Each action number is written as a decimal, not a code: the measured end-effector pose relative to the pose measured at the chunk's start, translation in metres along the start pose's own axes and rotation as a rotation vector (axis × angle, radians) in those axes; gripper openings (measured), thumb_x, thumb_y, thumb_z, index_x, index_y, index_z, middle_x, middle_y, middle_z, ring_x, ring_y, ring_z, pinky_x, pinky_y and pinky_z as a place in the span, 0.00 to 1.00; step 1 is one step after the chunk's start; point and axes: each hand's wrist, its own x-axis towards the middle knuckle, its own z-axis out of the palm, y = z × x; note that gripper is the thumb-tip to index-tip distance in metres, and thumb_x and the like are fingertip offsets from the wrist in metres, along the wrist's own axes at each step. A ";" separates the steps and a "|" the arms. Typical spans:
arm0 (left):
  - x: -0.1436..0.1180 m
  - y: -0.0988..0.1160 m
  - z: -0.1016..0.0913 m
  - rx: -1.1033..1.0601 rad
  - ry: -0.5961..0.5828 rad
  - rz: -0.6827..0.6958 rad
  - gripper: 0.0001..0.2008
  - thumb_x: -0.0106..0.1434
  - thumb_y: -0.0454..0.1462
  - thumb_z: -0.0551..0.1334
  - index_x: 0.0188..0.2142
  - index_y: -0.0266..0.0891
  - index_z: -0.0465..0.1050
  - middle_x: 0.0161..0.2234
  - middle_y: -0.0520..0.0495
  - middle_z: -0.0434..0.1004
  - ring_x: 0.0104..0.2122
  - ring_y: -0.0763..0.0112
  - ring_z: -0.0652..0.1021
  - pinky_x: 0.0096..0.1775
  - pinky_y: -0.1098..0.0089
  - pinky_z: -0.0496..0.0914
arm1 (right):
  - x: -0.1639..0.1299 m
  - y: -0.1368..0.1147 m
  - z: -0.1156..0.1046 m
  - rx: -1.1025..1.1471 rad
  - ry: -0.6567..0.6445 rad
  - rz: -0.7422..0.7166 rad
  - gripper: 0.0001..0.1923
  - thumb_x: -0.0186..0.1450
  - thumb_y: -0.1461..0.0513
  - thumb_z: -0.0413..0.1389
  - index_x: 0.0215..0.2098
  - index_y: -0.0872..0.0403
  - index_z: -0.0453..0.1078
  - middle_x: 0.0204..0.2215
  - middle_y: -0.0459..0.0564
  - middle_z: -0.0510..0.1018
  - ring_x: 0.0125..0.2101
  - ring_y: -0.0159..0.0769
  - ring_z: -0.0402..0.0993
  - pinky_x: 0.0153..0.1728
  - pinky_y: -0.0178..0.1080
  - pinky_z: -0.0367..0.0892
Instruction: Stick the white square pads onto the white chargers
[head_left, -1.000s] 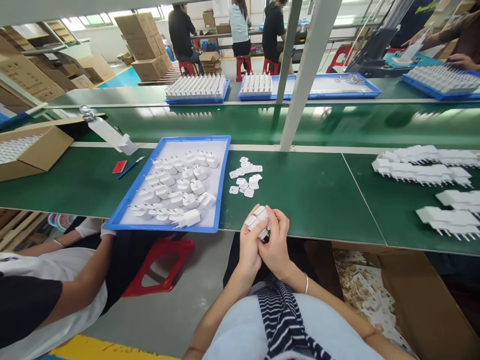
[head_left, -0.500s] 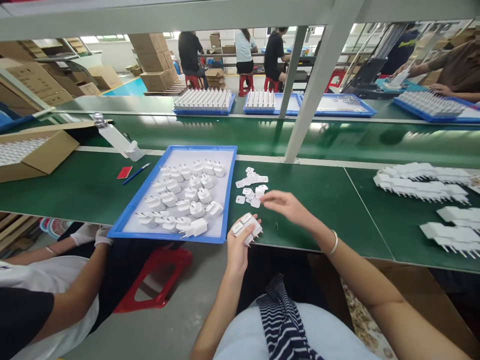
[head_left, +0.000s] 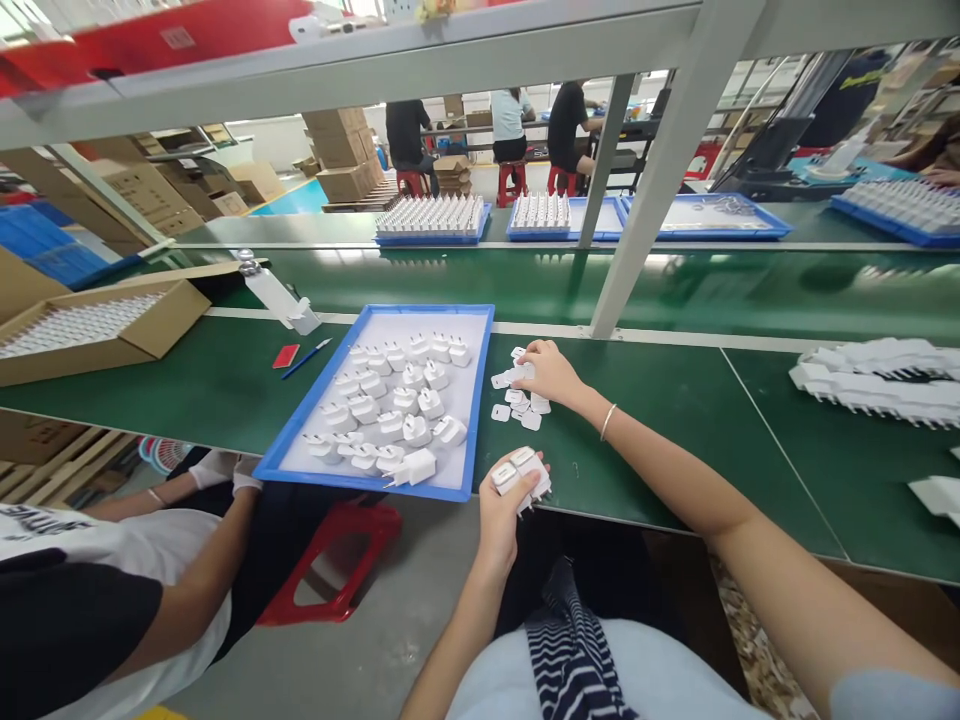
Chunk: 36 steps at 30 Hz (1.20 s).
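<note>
Left hand [head_left: 499, 515] around blocky white plugs [head_left: 525, 460] with slim pins.

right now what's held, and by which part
The left hand holds white plugs by their bodies; whether the right hand grips a flat white piece can't be told.

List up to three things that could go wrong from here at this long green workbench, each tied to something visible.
1. The bare left hand grips several white, block-shaped plastic plugs near the bench's front edge; one might slip and fall.
2. The bare right hand is at loose, overlapping small white plastic plates, which could scatter.
3. The blue-rimmed rectangular plastic tray reaches the front edge; a knock might shift it.
</note>
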 end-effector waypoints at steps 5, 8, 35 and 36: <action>0.000 -0.001 -0.001 0.022 -0.003 -0.005 0.26 0.50 0.38 0.77 0.48 0.33 0.76 0.47 0.35 0.84 0.42 0.56 0.85 0.37 0.69 0.78 | 0.000 -0.001 0.009 -0.069 -0.009 0.002 0.18 0.71 0.55 0.59 0.55 0.54 0.71 0.56 0.55 0.74 0.53 0.44 0.74 0.53 0.52 0.73; 0.000 -0.001 -0.001 0.025 -0.001 -0.011 0.26 0.51 0.38 0.77 0.48 0.33 0.76 0.47 0.35 0.84 0.42 0.56 0.85 0.38 0.69 0.78 | 0.001 0.002 0.009 -0.082 -0.019 -0.009 0.17 0.71 0.55 0.58 0.55 0.54 0.71 0.56 0.55 0.74 0.53 0.44 0.74 0.53 0.52 0.73; -0.002 0.001 0.000 0.025 -0.004 -0.024 0.25 0.49 0.38 0.77 0.46 0.34 0.77 0.46 0.36 0.85 0.43 0.54 0.85 0.44 0.63 0.78 | 0.009 0.031 -0.009 -0.011 -0.172 -0.160 0.18 0.71 0.56 0.59 0.56 0.55 0.71 0.57 0.55 0.74 0.54 0.45 0.73 0.54 0.54 0.72; -0.002 0.000 0.000 0.026 -0.003 -0.023 0.24 0.49 0.38 0.77 0.46 0.34 0.77 0.45 0.36 0.85 0.43 0.54 0.85 0.44 0.63 0.78 | 0.009 0.031 -0.009 0.011 -0.169 -0.169 0.18 0.71 0.55 0.59 0.56 0.55 0.71 0.57 0.55 0.74 0.54 0.45 0.74 0.54 0.54 0.72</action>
